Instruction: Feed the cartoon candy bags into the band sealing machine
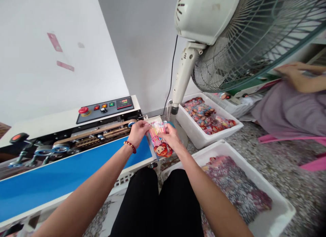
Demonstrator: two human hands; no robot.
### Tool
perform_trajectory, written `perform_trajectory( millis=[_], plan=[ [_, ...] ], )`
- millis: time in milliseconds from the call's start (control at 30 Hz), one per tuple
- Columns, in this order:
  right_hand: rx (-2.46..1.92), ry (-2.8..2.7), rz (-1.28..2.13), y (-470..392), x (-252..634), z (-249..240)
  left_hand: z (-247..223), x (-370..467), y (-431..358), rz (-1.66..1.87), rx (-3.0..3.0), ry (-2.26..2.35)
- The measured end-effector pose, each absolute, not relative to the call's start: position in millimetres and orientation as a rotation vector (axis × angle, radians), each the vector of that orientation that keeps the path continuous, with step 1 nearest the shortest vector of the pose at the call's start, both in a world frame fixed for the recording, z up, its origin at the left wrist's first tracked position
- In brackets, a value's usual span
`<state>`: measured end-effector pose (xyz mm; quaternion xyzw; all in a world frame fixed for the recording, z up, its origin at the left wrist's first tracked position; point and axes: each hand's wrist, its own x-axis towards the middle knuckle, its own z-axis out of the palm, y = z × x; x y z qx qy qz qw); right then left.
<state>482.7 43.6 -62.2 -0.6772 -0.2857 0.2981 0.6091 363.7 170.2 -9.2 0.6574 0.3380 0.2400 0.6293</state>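
The blue belt is ending just beside the left hand, the fan post is standing near, and speckled floor is showing beyond the white tubs. Both hands, the right included, are pinching the printed packet (fingers nearly closed) by its upper edges; it is extending between them, kneeward.

We pinched a clear plastic packet printed with a red-haired cartoon figure, our left grip at its upper left and our right grip at its right side. It was just beside the end of a flat blue conveyor belt. To our right stood two white rectangular plastic tubs of colourful packages, beneath a pale plastic fan with a green-rimmed wire cage.
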Motion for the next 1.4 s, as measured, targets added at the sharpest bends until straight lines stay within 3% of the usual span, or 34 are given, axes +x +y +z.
perform_trajectory(
  millis=[133,300,967,1400],
  plan=[
    [-1.538,-0.626,0.634,44.2,480.1,-61.9,-12.4,350.2,155.1,0.470,1.192,0.813],
    [-1.500,-0.627,0.647,44.5,479.7,-61.5,-16.2,346.5,151.5,0.471,1.301,0.992],
    [-1.517,-0.752,0.681,35.3,483.9,-58.6,-15.1,358.5,157.6,0.415,1.477,0.723],
    [-1.504,-0.603,0.645,40.6,478.9,-57.9,-22.3,347.9,143.7,0.414,1.223,0.852]
  ],
)
